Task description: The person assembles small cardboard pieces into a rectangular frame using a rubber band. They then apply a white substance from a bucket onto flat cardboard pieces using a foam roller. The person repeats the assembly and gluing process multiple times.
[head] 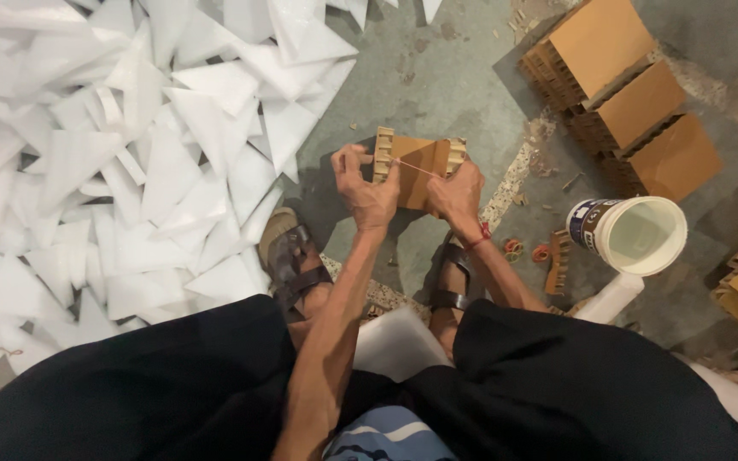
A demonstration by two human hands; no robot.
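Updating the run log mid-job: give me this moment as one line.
left hand grips brown cardboard honeycomb block | right hand stretches thin rubber band across it | white plastic bucket to the right

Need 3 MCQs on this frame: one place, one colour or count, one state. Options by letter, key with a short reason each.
1. Where is the white bucket?
A. on the pile of white triangles
B. on the floor beside the right hand
C. between the sandals

2. How many stacked cardboard blocks lie at the upper right?
A. one
B. three
C. six

3. What state is the rubber band in?
A. stretched between both hands across the cardboard piece
C. lying slack on the floor
B. cut in two

Key: 1 B, the bucket stands on the floor to that side. 2 B, three orange tops show in a row. 3 A, the left hand and right hand pull it taut over the piece.
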